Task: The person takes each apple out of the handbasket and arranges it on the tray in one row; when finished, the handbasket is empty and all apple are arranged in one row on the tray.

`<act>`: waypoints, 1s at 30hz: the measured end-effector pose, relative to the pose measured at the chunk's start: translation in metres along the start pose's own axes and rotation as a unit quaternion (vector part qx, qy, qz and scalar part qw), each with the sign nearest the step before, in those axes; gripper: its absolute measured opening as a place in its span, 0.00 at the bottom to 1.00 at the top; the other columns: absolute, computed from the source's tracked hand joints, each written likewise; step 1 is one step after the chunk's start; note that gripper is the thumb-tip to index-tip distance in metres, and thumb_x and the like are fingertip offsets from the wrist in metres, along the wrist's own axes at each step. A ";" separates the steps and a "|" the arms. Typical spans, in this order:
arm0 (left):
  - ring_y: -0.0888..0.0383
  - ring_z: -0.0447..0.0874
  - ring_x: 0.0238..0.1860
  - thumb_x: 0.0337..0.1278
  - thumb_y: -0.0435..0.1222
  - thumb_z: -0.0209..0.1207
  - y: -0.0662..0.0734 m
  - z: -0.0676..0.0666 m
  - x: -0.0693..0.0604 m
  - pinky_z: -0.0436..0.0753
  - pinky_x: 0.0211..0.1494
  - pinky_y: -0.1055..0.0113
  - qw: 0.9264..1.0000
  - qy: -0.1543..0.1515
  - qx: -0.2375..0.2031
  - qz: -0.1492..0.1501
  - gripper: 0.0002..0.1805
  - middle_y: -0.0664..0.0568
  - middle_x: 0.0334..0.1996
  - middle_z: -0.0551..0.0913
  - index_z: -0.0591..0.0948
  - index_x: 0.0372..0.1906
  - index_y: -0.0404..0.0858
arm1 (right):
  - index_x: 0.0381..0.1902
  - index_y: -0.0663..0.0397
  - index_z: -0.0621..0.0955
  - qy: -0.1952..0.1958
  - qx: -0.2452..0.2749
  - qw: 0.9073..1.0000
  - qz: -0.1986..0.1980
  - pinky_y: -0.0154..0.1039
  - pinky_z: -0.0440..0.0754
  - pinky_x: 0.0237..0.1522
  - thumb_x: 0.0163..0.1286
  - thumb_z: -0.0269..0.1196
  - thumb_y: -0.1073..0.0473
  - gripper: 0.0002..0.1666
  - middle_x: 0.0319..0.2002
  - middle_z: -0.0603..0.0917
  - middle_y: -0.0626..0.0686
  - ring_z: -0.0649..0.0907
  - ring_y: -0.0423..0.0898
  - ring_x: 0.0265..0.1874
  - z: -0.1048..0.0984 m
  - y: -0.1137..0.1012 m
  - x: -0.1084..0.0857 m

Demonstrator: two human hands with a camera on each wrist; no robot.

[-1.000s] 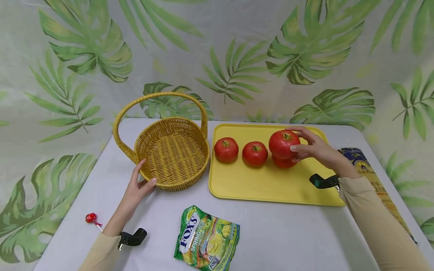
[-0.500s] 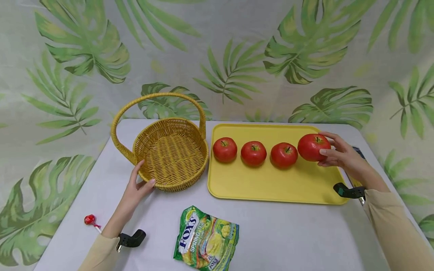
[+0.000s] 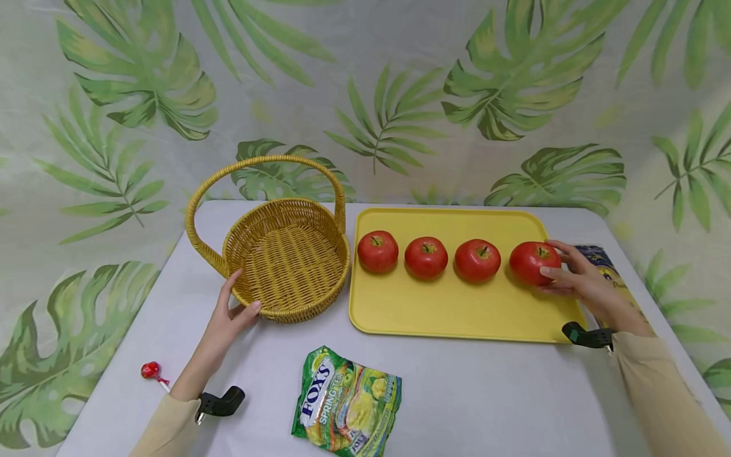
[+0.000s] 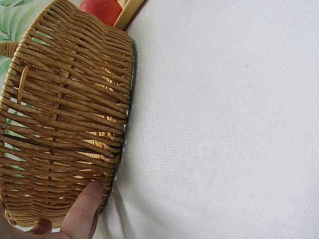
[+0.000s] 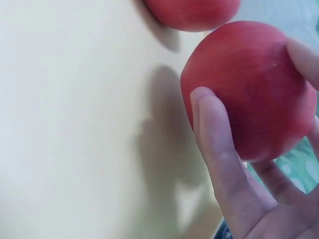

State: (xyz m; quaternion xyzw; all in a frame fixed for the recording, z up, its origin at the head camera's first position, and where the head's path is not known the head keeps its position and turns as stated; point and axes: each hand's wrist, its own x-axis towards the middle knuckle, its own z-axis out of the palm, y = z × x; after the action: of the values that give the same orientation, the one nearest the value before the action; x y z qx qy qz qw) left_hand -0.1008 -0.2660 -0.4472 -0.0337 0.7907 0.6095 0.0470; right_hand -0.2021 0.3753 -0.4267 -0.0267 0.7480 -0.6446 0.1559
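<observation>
My right hand (image 3: 579, 279) holds a red apple (image 3: 532, 263) between thumb and fingers at the right end of the yellow tray (image 3: 445, 317). In the right wrist view the fingers wrap the side of that apple (image 5: 249, 89), and a shadow falls beside it; whether it touches the tray I cannot tell. Three other apples, the nearest of them an apple (image 3: 477, 260), sit in a row to its left. My left hand (image 3: 231, 317) rests with spread fingers against the near left side of the wicker basket (image 3: 285, 260). In the left wrist view a straight digit presses the basket's woven wall (image 4: 65, 124).
A green Fox's candy bag (image 3: 348, 403) lies on the white table in front of the tray. A red lollipop (image 3: 151, 370) is beside the left forearm. Right of the tray lies a blue and gold packet (image 3: 608, 273), partly behind the right arm. A leaf-print cloth (image 3: 388, 127) hangs behind.
The right hand has carried its apple rightward from above the third apple, then lowered it toward the tray's right end. The left hand and basket have stayed in place.
</observation>
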 end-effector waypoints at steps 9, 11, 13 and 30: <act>0.32 0.53 0.68 0.68 0.39 0.55 0.000 0.000 -0.001 0.73 0.54 0.72 1.000 -0.003 -0.009 0.003 0.43 0.44 0.75 0.34 0.40 0.76 0.51 | 0.70 0.37 0.57 -0.012 -0.004 1.000 0.010 0.44 0.83 0.41 0.71 0.56 0.66 0.36 0.65 0.42 0.62 0.85 0.46 0.38 0.002 0.007 -0.001; 0.32 0.53 0.68 0.68 0.39 0.55 0.000 0.000 -0.001 0.73 0.52 0.74 1.000 -0.004 -0.012 0.004 0.43 0.44 0.75 0.34 0.40 0.76 0.51 | 0.71 0.37 0.56 -0.015 -0.004 1.000 0.012 0.43 0.83 0.42 0.72 0.55 0.66 0.37 0.64 0.43 0.61 0.85 0.47 0.38 0.002 0.008 -0.002; 0.32 0.53 0.68 0.68 0.39 0.55 0.001 0.000 -0.002 0.74 0.51 0.75 1.000 -0.004 -0.015 0.005 0.43 0.44 0.75 0.34 0.40 0.76 0.51 | 0.72 0.39 0.54 -0.014 -0.004 1.000 0.016 0.43 0.83 0.42 0.72 0.55 0.66 0.37 0.64 0.45 0.59 0.85 0.48 0.38 0.003 0.007 -0.002; 0.33 0.56 0.67 0.69 0.43 0.54 0.032 -0.009 -0.017 0.64 0.63 0.40 0.998 0.021 0.054 -0.007 0.41 0.38 0.74 0.40 0.44 0.77 0.44 | 0.76 0.53 0.37 -0.003 -0.097 0.994 0.044 0.42 0.82 0.43 0.73 0.56 0.55 0.48 0.68 0.40 0.76 0.85 0.56 0.39 0.019 -0.015 -0.003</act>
State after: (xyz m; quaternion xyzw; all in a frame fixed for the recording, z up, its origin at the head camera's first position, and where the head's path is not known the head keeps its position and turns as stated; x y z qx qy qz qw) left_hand -0.0878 -0.2666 -0.4121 -0.0493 0.8230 0.5647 0.0364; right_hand -0.1962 0.3552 -0.4140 -0.0105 0.8070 -0.5613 0.1834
